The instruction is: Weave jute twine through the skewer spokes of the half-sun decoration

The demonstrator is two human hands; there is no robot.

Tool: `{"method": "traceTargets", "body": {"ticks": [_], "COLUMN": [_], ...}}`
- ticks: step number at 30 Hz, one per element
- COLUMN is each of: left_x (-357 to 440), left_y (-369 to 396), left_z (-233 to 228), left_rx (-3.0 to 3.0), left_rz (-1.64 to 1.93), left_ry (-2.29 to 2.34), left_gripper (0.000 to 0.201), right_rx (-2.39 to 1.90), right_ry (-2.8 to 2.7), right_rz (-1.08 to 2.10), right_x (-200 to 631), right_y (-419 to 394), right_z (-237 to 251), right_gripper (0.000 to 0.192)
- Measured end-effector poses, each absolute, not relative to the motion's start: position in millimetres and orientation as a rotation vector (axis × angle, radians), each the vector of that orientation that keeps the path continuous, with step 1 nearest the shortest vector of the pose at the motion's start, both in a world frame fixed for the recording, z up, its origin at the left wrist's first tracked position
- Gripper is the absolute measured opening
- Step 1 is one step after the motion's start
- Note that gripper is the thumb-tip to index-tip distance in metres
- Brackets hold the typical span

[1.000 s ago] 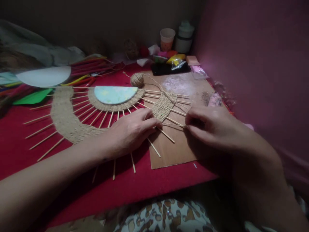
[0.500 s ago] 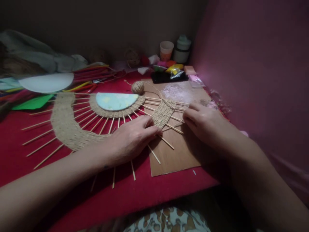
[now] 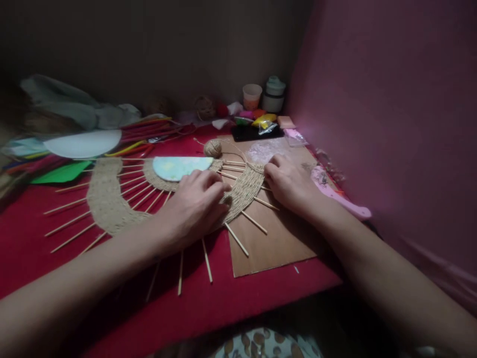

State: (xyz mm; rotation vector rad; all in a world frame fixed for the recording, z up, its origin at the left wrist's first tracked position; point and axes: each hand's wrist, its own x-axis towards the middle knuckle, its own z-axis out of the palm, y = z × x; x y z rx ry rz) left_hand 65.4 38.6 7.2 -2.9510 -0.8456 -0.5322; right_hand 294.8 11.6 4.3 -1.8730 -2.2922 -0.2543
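A fan-shaped frame of thin wooden sticks (image 3: 70, 223) spreads from a pale blue half-disc (image 3: 179, 168). Tan twine is woven through the sticks in a narrow inner band and a wide woven band (image 3: 244, 191). My left hand (image 3: 197, 206) rests over the frame, its fingers curled down at the band's inner edge; the fingertips are partly hidden. At the band's upper right edge, my right hand (image 3: 288, 183) is pinched closed where the working twine meets the sticks. A ball of twine (image 3: 212, 148) lies behind the band, a strand trailing from it.
A brown board (image 3: 268, 248) lies beneath the frame's right side on red cloth (image 3: 208, 318). Behind are a black phone (image 3: 240, 133), a paper cup (image 3: 252, 97) and a lidded container (image 3: 274, 94). A pink-handled object (image 3: 350, 206) lies right, a green sheet (image 3: 61, 172) left.
My right hand has moved left, in against the woven band; the strands stretched to it no longer show. My left hand has shifted left and up, off the band's lower end.
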Motion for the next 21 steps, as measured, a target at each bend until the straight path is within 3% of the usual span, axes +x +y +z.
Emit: {"method": "traceTargets", "body": {"ticks": [8,13,21], "left_x": [3.2,-12.0,-7.0], "left_y": [100.6,106.3,95.7], "left_z": [14.5,18.2,13.7], "left_rx": [-2.545,-2.658,-2.646], "left_rz": [-0.189,0.063,0.022], "left_ry": [-1.286,-1.39,-1.456], "left_gripper": [0.038,0.041,0.036], "right_rx": [-1.819,-1.738,-1.663], "right_ry": [-2.264,-2.313,-2.359], "right_rz": [-0.212,-0.277,-0.375], "right_x": [296.6,301.2,302.7], "right_y": [12.2,6.0,6.5], "right_z": [-0.9,-6.2,-11.0], "right_gripper": [0.022,0.02,0.021]}}
